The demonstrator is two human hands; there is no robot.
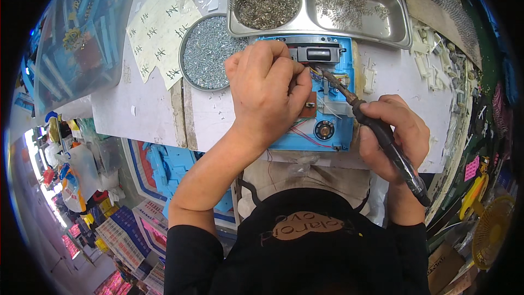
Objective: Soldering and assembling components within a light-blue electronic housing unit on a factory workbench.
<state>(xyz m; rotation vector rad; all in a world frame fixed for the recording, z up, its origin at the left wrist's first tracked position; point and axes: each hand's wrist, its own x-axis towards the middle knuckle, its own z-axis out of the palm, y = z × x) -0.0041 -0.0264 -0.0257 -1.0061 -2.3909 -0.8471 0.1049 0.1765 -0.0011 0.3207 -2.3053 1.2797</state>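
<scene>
A blue plastic housing (345, 123) lies on the white table in front of me, its inner side up. Fixed in it are a black rectangular part (319, 54), a small brown circuit board (309, 107), a round speaker (324, 130) and thin red wires (308, 137). My right hand (403, 131) grips a soldering iron (385, 136) by its black handle. The iron's tip points at the wiring just below the black part. Beside that tip my left hand (267, 84) is closed in a pinch over the housing; what its fingertips hold is hidden.
A metal compartment tray (355, 35) with small metal parts stands at the back. Left of it sit a round dish (185, 76) of screws, a marked paper sheet (155, 33) and a clear bin (82, 84) with blue pieces. White plastic bits (428, 60) lie at the right.
</scene>
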